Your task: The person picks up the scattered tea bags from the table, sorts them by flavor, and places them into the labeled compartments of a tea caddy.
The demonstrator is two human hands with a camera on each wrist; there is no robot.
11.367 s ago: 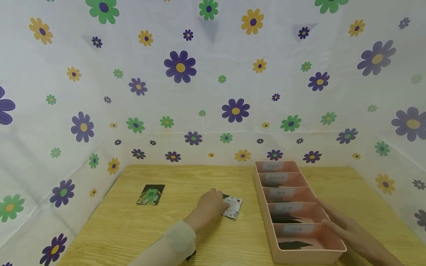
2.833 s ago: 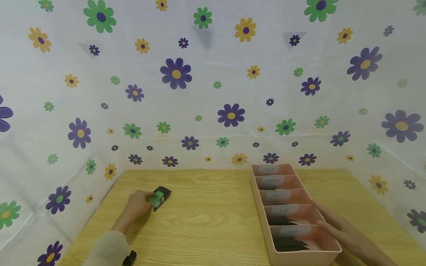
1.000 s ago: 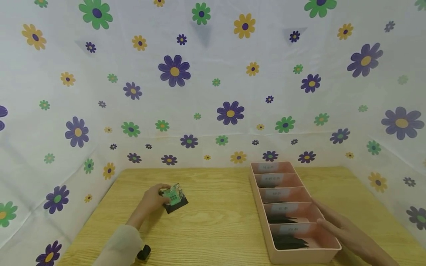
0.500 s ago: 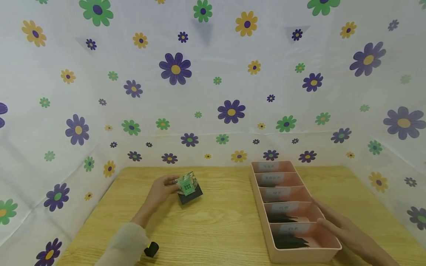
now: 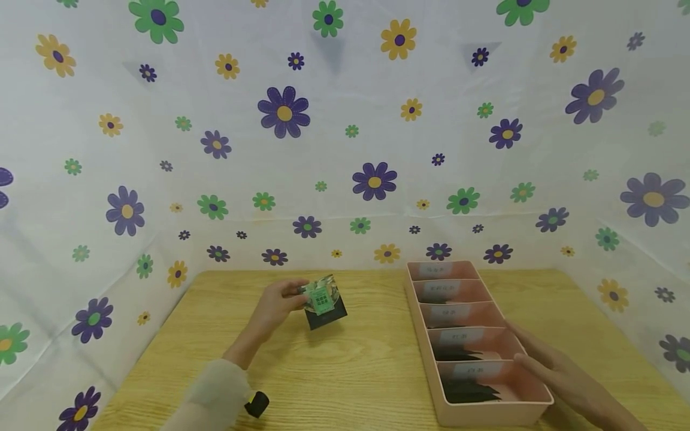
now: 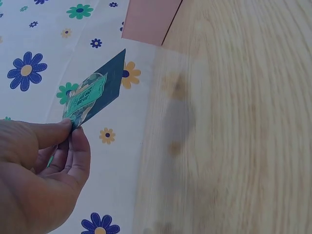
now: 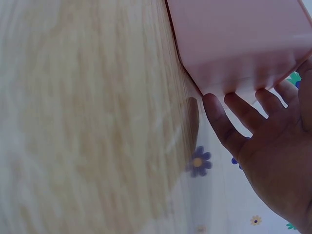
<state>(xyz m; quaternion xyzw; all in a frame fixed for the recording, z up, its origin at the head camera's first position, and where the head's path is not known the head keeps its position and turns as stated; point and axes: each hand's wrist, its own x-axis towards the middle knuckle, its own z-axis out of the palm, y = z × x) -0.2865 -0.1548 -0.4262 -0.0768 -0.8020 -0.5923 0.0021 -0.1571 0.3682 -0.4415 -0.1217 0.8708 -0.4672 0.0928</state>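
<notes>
My left hand (image 5: 280, 305) pinches a dark square tea sachet (image 5: 325, 303) with a green label, between thumb and fingers at its edge. It is held tilted above the table; in the left wrist view the sachet (image 6: 95, 92) stands clear of the wood. To the right stands a long pink box (image 5: 439, 383) with several labelled compartments, dark sachets (image 5: 469, 392) lying in the nearer ones. My right hand (image 5: 560, 371) rests against its right side, thumb at the rim. In the right wrist view, extended fingertips (image 7: 214, 103) touch the box wall (image 7: 239, 44).
The wooden table (image 5: 345, 371) bears the box. White cloth (image 5: 323, 149) with printed flowers hangs round the back and sides. A small black object (image 5: 257, 404) shows beside my left sleeve.
A whitish sachet near the box has left the table. My left hand has picked up the green-labelled sachet from the left, raised it and moved right. My right hand stays at the box.
</notes>
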